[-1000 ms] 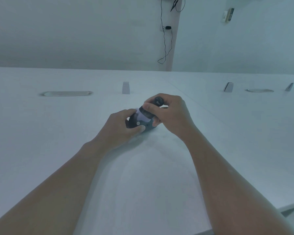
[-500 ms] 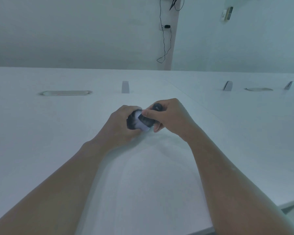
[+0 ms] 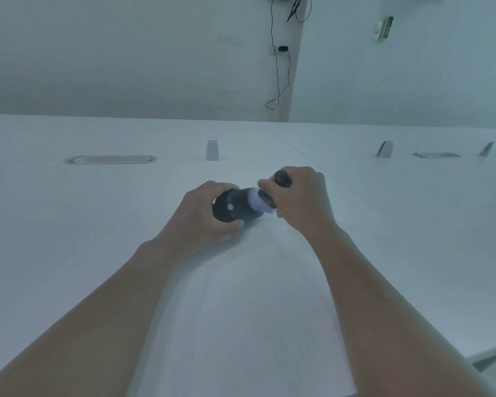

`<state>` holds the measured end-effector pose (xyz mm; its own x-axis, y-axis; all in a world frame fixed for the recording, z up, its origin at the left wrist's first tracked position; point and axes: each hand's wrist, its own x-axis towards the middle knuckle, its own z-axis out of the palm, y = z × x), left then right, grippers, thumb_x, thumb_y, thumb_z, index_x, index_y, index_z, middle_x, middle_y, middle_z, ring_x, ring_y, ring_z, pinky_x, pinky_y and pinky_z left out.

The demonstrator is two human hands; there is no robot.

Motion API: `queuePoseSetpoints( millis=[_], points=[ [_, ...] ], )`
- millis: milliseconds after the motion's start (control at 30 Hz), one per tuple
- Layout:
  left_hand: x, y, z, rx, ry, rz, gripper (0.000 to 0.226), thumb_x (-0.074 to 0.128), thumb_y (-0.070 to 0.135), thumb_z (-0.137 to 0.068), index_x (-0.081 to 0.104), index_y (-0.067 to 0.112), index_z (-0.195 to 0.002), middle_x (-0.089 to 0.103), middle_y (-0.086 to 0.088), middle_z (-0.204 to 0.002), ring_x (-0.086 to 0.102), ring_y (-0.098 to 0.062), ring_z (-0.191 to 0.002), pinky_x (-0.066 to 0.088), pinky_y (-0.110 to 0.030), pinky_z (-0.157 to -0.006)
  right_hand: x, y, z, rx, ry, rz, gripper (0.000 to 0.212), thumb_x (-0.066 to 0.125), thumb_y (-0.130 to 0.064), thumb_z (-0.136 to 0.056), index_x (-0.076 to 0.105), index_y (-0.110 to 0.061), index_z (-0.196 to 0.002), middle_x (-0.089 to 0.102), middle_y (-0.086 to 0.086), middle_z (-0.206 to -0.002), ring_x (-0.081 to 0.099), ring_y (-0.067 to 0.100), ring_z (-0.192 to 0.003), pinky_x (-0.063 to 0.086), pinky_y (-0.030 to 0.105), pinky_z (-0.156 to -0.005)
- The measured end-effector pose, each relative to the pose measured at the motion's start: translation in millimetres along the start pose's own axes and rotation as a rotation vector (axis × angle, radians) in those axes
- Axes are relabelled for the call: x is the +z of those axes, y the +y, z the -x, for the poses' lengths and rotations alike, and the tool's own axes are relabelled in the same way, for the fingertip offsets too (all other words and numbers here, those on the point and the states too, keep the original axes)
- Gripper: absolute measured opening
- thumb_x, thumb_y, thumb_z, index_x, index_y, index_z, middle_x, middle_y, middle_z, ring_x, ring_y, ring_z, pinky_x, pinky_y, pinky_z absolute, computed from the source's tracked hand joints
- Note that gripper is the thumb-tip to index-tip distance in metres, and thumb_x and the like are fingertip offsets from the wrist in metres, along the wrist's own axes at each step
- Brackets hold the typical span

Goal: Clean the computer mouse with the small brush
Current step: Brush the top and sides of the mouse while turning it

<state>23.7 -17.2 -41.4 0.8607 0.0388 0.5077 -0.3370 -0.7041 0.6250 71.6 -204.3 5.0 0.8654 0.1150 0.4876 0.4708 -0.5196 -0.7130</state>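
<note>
A dark computer mouse (image 3: pixel 232 207) with a small pale dot on it sits on the white table (image 3: pixel 98 224), gripped from the left by my left hand (image 3: pixel 204 213). My right hand (image 3: pixel 301 202) holds a small brush (image 3: pixel 269 193) with a dark handle whose rounded end sticks out above my fingers. Its pale lilac bristles (image 3: pixel 257 199) press against the right end of the mouse. The far side of the mouse is hidden by my fingers.
On the table behind my hands stand a small white wedge (image 3: pixel 212 150), an oval cable slot (image 3: pixel 111 159) at the left, two more wedges (image 3: pixel 384 149) and another slot (image 3: pixel 435 155) at the right. The table's front right corner (image 3: pixel 487 353) is near my right forearm.
The brush has swept right along the mouse, from its left part to its right end. More of the dark mouse body now shows. My left hand stays in place.
</note>
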Motion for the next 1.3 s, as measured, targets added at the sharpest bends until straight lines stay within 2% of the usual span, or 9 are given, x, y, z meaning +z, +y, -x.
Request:
queuePoseSetpoints(
  millis=[133,300,500,600,667,833,1000,1167,1300],
  points=[
    [-1.3,-0.5,1.0,0.042,-0.017,0.007,0.049,0.087,0.009,-0.071,0.069,0.026,-0.114,0.069,0.008,-0.104,0.061,0.007,-0.086,0.045,-0.008,-0.074,-1.6,-9.5,5.9,-0.041,-0.168,-0.170,0.025,0.079,-0.026,-0.088,0.075,-0.003,-0.078,0.060,-0.008,-0.044,0.056,0.013,-0.040,0.044,0.013,-0.045],
    [-3.5,4.0,2.3,0.039,-0.011,0.007,0.052,0.076,0.026,-0.065,0.070,0.026,-0.117,0.070,0.010,-0.107,0.064,-0.003,-0.095,0.051,-0.018,-0.080,2.0,0.4,2.5,-0.044,0.009,0.009,0.036,0.075,-0.025,-0.086,0.064,0.005,-0.070,0.068,0.016,-0.065,0.064,0.035,-0.058,0.055,0.037,-0.055],
    [-3.5,5.6,4.7,0.040,-0.026,-0.001,0.053,0.075,0.024,-0.066,0.070,0.024,-0.119,0.066,0.020,-0.098,0.064,0.001,-0.086,0.060,-0.040,-0.083,0.3,-4.9,6.1,-0.017,-0.114,-0.089,0.028,0.079,-0.024,-0.087,0.073,0.001,-0.077,0.069,0.011,-0.056,0.065,0.015,-0.041,0.047,0.012,-0.045],
    [-2.5,6.4,4.2,0.018,-0.027,-0.012,0.044,0.073,0.023,-0.066,0.072,0.018,-0.110,0.071,0.004,-0.096,0.067,-0.018,-0.086,0.058,-0.048,-0.081,-1.1,0.9,0.8,0.001,0.031,-0.037,0.039,0.077,-0.022,-0.085,0.062,0.012,-0.073,0.066,0.028,-0.068,0.068,0.036,-0.052,0.047,0.023,-0.038],
    [-2.4,5.6,3.7,0.018,-0.033,-0.013,0.044,0.073,0.022,-0.067,0.072,0.021,-0.111,0.071,0.002,-0.098,0.067,-0.020,-0.087,0.058,-0.049,-0.081,-2.1,0.5,0.1,-0.031,0.077,-0.016,0.041,0.076,-0.024,-0.085,0.061,0.011,-0.071,0.065,0.028,-0.068,0.067,0.039,-0.056,0.053,0.034,-0.045],
    [-2.7,9.9,5.2,0.003,-0.049,0.009,0.041,0.072,0.035,-0.066,0.073,0.021,-0.104,0.069,0.003,-0.095,0.066,-0.019,-0.088,0.057,-0.047,-0.081,8.6,-12.5,14.1,-0.073,-0.204,-0.048,0.037,0.079,-0.020,-0.084,0.062,0.011,-0.072,0.066,0.018,-0.061,0.054,0.018,-0.038,0.043,0.017,-0.040],
    [-2.4,12.3,3.7,-0.032,-0.042,-0.065,0.035,0.067,0.027,-0.066,0.071,0.019,-0.100,0.067,-0.002,-0.089,0.063,-0.021,-0.081,0.054,-0.048,-0.079,1.2,8.7,-0.1,-0.021,0.118,0.025,0.038,0.071,-0.023,-0.079,0.051,0.006,-0.064,0.057,0.030,-0.069,0.052,0.037,-0.050,0.052,0.043,-0.050],
    [-1.9,15.6,5.9,-0.064,-0.034,-0.038,0.039,0.065,0.041,-0.063,0.069,0.024,-0.098,0.065,0.003,-0.089,0.061,-0.015,-0.078,0.055,-0.042,-0.076,-7.5,8.4,8.1,-0.003,-0.189,-0.006,0.031,0.078,-0.023,-0.085,0.067,0.004,-0.075,0.058,0.005,-0.051,0.051,0.019,-0.039,0.042,0.018,-0.038],
    [-1.8,16.4,5.6,-0.060,-0.030,-0.044,0.036,0.066,0.030,-0.065,0.070,0.025,-0.100,0.066,0.004,-0.091,0.063,-0.015,-0.081,0.055,-0.043,-0.077,-6.1,7.3,4.7,-0.090,-0.040,-0.049,0.022,0.077,-0.022,-0.088,0.073,-0.003,-0.077,0.068,0.008,-0.071,0.059,0.021,-0.046,0.048,0.022,-0.049]
  ],
)
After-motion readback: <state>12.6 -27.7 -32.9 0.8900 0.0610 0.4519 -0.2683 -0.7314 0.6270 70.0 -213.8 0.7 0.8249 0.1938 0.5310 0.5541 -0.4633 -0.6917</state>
